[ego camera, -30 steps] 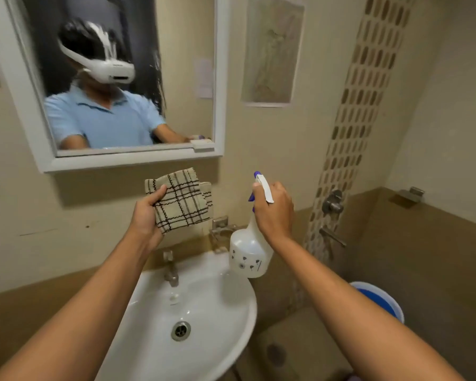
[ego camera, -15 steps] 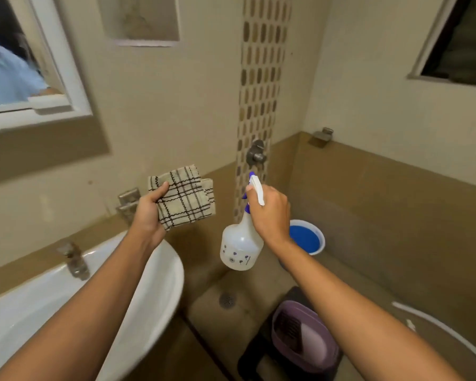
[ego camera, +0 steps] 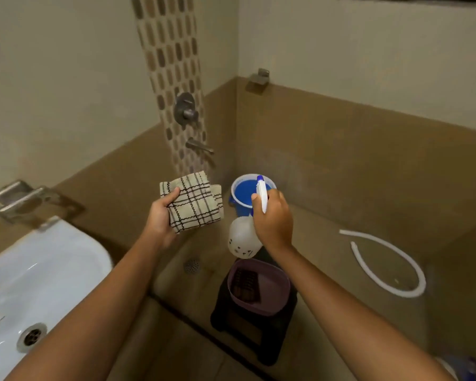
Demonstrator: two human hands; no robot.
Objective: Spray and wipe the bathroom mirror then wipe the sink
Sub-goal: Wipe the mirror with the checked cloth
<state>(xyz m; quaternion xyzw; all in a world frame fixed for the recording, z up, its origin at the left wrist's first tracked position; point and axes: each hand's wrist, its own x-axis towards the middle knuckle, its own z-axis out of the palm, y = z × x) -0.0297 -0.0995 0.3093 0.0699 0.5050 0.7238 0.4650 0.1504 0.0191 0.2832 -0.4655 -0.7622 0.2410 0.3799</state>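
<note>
The 1 head-worn camera looks forward and down, close over both forearms, toward the bathroom corner.

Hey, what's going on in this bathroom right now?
A person stands beside the white sink, holding a folded checked cloth in the left hand and a white spray bottle in the right hand. The mirror is out of view; the camera faces the shower corner, with a blue bucket on the floor.

Below you, the brown tiled floor (ego camera: 327, 243) carries a blue bucket (ego camera: 241, 192) in the corner, a black stool (ego camera: 254, 331), a curled white hose (ego camera: 390, 259) and a round drain (ego camera: 192, 265).
</note>
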